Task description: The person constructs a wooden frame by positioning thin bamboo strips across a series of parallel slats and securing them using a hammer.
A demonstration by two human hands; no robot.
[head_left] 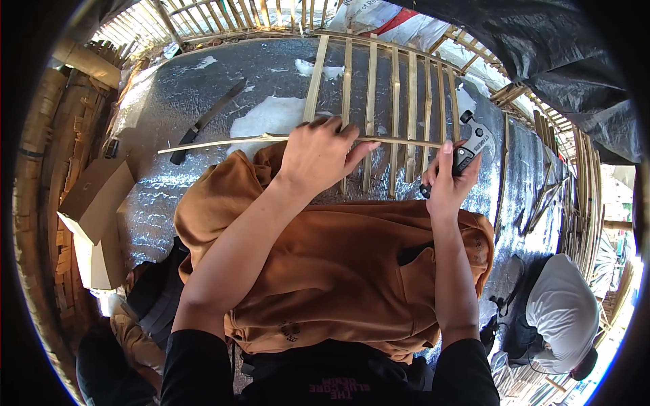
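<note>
My left hand is closed over a long thin bamboo strip, which lies crosswise above my lap. The strip's left end sticks out well past my knuckles. Its right end reaches my right hand, whose fingers are wrapped round a silver and black hand tool with a hammer-like head. Whether that hand also pinches the strip is hard to see. Just beyond, a row of several bamboo slats rests side by side, and the held strip crosses over them. A brown garment covers my lap.
A knife with a black handle lies on the silver foil sheet at the far left. An open cardboard box stands to the left. At right, a person in a white top bends close by. Black plastic sheeting hangs at the upper right.
</note>
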